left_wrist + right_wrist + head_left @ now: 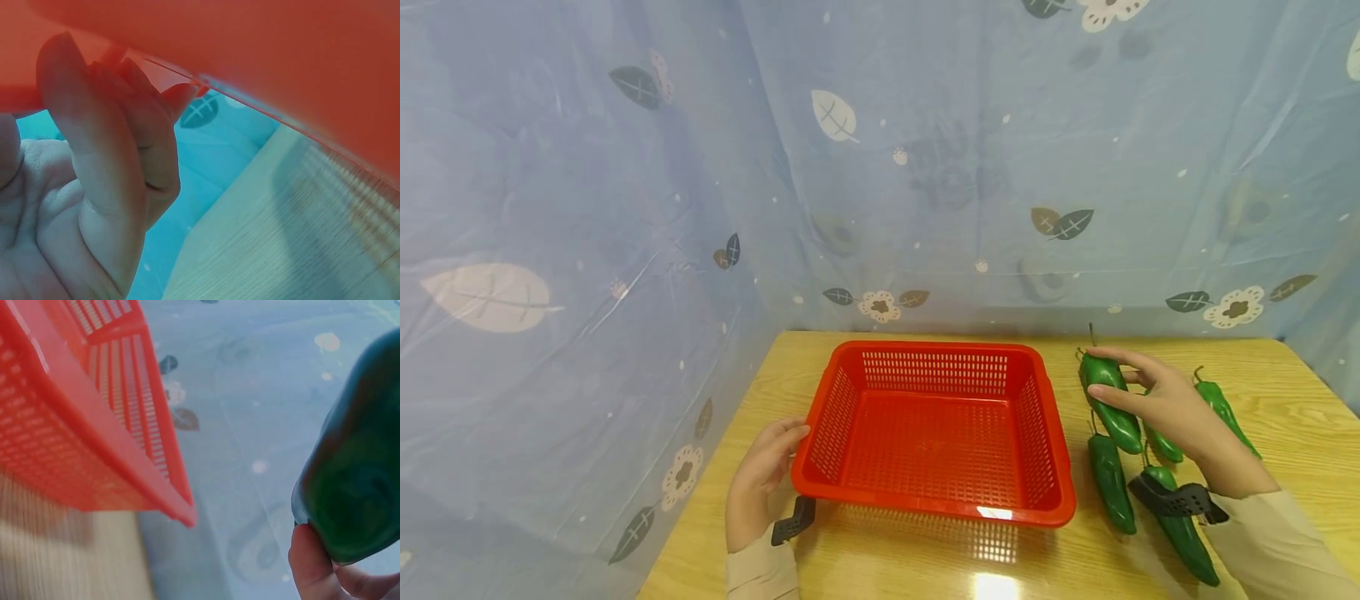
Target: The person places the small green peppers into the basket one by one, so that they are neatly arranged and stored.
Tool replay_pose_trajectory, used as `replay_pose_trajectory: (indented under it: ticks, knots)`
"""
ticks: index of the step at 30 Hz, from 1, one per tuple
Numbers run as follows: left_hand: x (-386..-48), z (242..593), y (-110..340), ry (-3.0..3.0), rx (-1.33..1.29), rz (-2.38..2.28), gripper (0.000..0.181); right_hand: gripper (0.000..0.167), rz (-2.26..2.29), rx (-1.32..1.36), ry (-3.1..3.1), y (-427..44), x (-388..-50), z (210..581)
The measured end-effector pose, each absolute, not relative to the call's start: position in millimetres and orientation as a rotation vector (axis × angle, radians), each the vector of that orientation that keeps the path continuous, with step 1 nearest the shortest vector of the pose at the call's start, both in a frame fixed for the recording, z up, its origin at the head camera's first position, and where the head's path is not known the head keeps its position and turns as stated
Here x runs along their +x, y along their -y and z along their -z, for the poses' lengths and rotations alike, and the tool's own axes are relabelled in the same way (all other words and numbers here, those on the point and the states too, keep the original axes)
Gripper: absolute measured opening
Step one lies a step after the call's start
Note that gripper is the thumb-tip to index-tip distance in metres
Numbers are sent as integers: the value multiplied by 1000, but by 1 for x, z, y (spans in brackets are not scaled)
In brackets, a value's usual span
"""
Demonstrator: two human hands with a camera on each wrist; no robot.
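Lining the wooden worktop's (1300,433) far edge is leaf-print sheeting (955,233). Right hand (1176,412) pinches green chili (1117,425); left hand (767,462) grips red basket (934,450).

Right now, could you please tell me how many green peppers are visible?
5 visible: one pepper in the right grip, one partly hidden beneath it, one to its right, two nearer the viewer. More may be hidden.

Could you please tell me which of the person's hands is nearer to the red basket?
The left: the left hand holds the rim of the red basket at its left side, while the right hand is apart from it, off its right side, gripping a green pepper.
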State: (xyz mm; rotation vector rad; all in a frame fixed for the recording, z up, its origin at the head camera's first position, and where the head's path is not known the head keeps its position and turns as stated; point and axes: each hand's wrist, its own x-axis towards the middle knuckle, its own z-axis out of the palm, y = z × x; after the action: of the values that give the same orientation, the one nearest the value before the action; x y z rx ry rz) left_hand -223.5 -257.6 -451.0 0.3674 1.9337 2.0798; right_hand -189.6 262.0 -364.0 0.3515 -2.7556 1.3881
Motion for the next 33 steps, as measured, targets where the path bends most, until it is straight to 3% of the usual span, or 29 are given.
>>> replay_pose_trajectory:
  ticks: [33]
  knots:
    - [-223,446,257,-1933,303,-2080,42,59,-1541,577,2755,-176,-245,351]
